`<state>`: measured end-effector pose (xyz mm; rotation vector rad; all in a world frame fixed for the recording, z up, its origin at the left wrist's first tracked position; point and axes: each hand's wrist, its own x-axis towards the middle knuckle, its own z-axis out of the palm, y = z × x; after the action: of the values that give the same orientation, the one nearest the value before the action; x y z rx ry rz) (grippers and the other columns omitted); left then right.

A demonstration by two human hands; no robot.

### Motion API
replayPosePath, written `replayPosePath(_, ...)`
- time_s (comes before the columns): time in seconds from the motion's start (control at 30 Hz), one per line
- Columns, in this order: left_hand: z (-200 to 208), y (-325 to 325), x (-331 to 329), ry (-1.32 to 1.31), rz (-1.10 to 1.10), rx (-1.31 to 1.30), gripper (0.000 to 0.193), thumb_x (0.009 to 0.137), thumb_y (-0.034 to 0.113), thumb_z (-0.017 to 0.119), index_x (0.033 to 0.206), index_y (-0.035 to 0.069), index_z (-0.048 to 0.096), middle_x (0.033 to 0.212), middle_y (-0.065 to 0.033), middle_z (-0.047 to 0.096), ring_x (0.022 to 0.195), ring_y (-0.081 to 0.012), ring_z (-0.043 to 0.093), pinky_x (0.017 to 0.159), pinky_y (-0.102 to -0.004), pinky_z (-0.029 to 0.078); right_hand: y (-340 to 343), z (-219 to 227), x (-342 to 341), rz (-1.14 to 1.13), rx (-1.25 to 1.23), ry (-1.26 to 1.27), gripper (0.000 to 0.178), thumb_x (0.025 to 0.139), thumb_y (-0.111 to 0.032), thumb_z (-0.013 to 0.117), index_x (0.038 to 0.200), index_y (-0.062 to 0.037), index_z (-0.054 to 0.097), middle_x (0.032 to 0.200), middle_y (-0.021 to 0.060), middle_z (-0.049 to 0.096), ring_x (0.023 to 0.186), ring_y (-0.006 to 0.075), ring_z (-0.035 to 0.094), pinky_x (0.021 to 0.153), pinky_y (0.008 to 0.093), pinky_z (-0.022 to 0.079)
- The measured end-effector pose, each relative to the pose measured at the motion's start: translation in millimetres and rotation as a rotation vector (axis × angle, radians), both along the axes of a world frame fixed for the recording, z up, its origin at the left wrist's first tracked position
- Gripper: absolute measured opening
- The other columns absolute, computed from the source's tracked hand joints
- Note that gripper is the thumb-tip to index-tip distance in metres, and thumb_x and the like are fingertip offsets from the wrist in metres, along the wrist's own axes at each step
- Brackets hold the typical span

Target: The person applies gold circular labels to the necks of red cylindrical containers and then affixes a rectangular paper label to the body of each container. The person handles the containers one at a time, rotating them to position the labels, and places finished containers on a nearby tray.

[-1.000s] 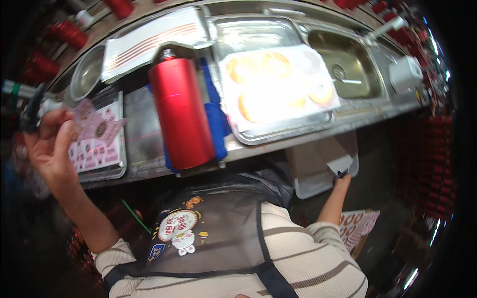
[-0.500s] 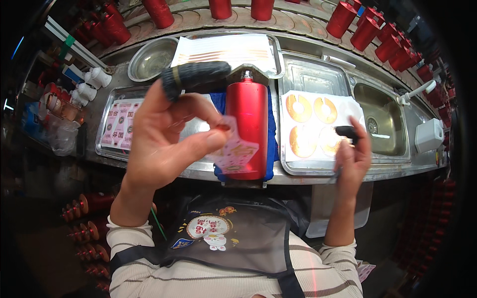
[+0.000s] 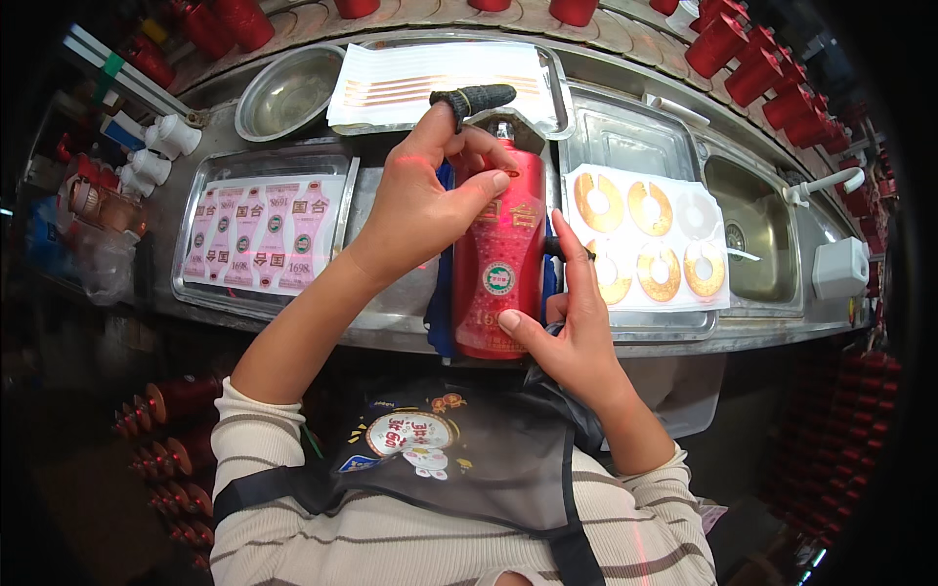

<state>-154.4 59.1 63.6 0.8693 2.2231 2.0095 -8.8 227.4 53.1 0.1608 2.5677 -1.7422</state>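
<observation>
A red bottle (image 3: 532, 171) lies on a blue cloth (image 3: 440, 317) in front of me, its metal neck pointing away. A pink patterned decal (image 3: 499, 249) with gold print and a round green-and-white emblem lies along its upper face. My left hand (image 3: 425, 186) pinches the decal's far end between thumb and fingers, at the bottle's shoulder; its raised index finger wears a black finger cot. At the bottle's near right side is my right hand (image 3: 584, 337): the thumb presses on the decal's lower part and the fingers rest along the side, one with a black cot.
Left stands a metal tray (image 3: 344, 220) with a sheet of pink decals (image 3: 256, 234). Right, a sheet of gold ring decals (image 3: 674, 234) lies beside a sink (image 3: 767, 273). Behind are a metal bowl (image 3: 256, 117), a sheet of gold strips (image 3: 401, 73) and several red bottles (image 3: 718, 47).
My left hand has carried the decal onto the bottle, its pinch now at the shoulder. My right hand has come left from the ring-decal sheet to the bottle's side.
</observation>
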Motion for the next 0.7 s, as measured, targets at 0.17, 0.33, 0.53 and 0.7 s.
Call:
replayPosePath(0.17,-11,-2,-2,0.164,0.166,-0.037,0.043,0.083,0.0,0.069,0.125,0.004,0.06,0.098,-0.0043,0.072,0.082,-0.0146,0.062,0.078,-0.0293,0.051,0,9,3,0.032,0.052,-0.029,0.093,0.083,-0.028,0.078,0.159,-0.0101,0.027,0.134,0.0215,0.05,0.096,0.0237,0.055,0.078,0.0336,0.049)
replayPosePath(0.33,-6,-35,36,0.497,-0.028,-0.352,0.066,0.086,0.032,0.075,0.144,0.012,0.05,0.146,-0.0092,0.054,0.134,-0.0319,0.048,0.112,-0.0508,0.033,2,13,11,0.144,0.359,0.166,0.075,0.084,-0.03,0.077,0.152,-0.0185,0.047,0.143,0.0303,0.044,0.114,0.0402,0.06,0.089,0.0407,0.054)
replayPosePath(0.53,-34,-39,71,0.4,-0.157,-0.602,0.073,0.094,0.054,0.056,0.152,0.013,0.041,0.16,-0.0082,0.037,0.153,-0.0331,0.018,0.121,-0.0556,0.006,4,11,5,0.221,0.399,0.245,0.07,0.086,-0.035,0.075,0.15,-0.0273,0.049,0.145,0.0338,0.04,0.117,0.0468,0.058,0.088,0.0442,0.055)
replayPosePath(0.7,-41,-35,71,0.433,-0.103,-0.597,0.074,0.095,0.054,0.055,0.154,0.013,0.038,0.161,-0.0077,0.035,0.153,-0.0347,0.016,0.12,-0.0587,0.003,8,7,-1,0.237,0.387,0.196,0.067,0.09,-0.039,0.071,0.151,-0.028,0.047,0.143,0.0337,0.041,0.119,0.0495,0.056,0.094,0.0464,0.053)
